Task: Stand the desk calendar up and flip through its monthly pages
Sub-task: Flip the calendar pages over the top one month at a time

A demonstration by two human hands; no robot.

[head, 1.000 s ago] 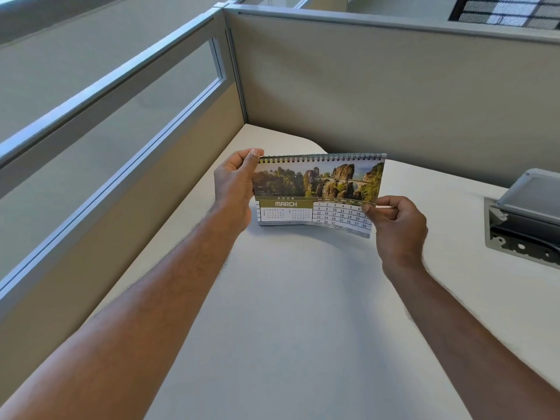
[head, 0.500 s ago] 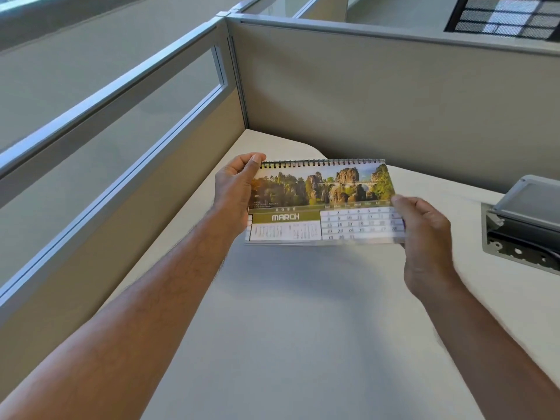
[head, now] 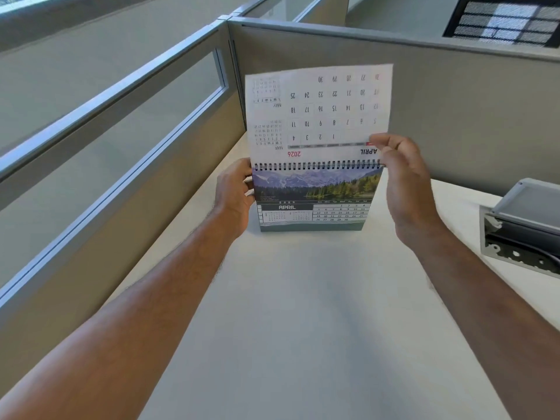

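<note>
The spiral-bound desk calendar [head: 315,204] stands upright on the white desk [head: 303,313], its front page showing a mountain lake photo and APRIL. One page [head: 318,107] is lifted straight up above the spiral, its back printed upside down with an April grid. My left hand [head: 235,195] grips the calendar's left edge just below the spiral. My right hand [head: 400,177] pinches the lifted page at its lower right corner, close to the spiral.
Grey cubicle partitions [head: 439,101] close the desk at the back and on the left, with a glass panel [head: 106,131] in the left one. A grey box with a raised lid [head: 527,219] is set into the desk at the right edge.
The March page has been flipped up over the spiral by my right hand, uncovering the April page. The calendar has gone from tilted flat to standing on the desk.
</note>
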